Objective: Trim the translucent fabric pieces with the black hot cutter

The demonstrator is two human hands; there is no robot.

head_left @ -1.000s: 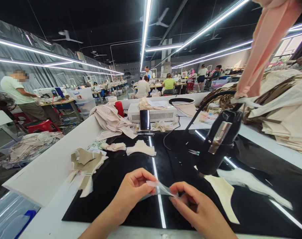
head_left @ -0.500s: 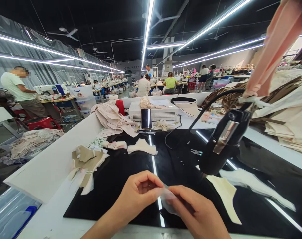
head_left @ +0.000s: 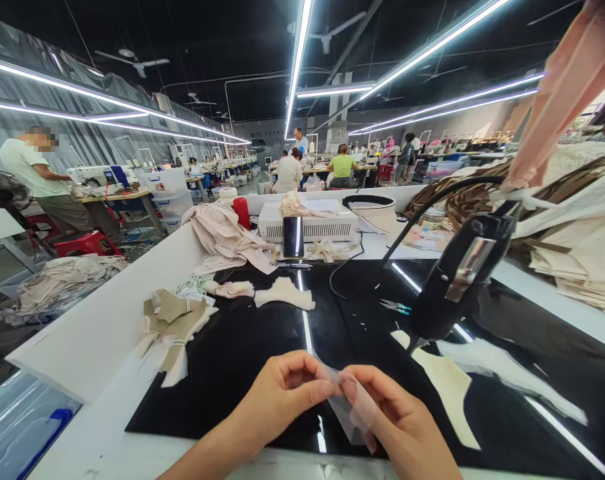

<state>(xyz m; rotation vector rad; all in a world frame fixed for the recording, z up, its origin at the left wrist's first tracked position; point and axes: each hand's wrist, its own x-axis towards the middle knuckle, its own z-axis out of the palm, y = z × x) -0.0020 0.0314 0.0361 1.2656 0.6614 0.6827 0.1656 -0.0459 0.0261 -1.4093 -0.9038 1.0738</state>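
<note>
Between my two hands is a small piece of thin, see-through white fabric [head_left: 350,413]. My left hand [head_left: 287,397] pinches its upper left edge between thumb and forefinger. Close beside it, my right hand [head_left: 392,417] is closed on the same piece, its thumb showing through the sheer layer. Both hands are above the near edge of a glossy black work surface [head_left: 252,347]. To their right lie a cream cut piece [head_left: 445,393] and a stack of white sheer pieces [head_left: 512,373]. A black hand-held tool [head_left: 460,280] hangs over the cream piece by a pink cloth strip [head_left: 557,100].
Thread snips [head_left: 396,307] and a white cut piece [head_left: 284,294] lie farther back. Tied beige pieces [head_left: 175,320] are at the left. Behind stand a phone [head_left: 293,237], a white vented box [head_left: 307,223] and a red thread cone [head_left: 241,213]. Fabric stacks [head_left: 577,247] fill the right side.
The sheer piece has turned and shows more of itself below my fingers. My right fingers have shifted on it. The hanging tool has swung slightly to the right and up.
</note>
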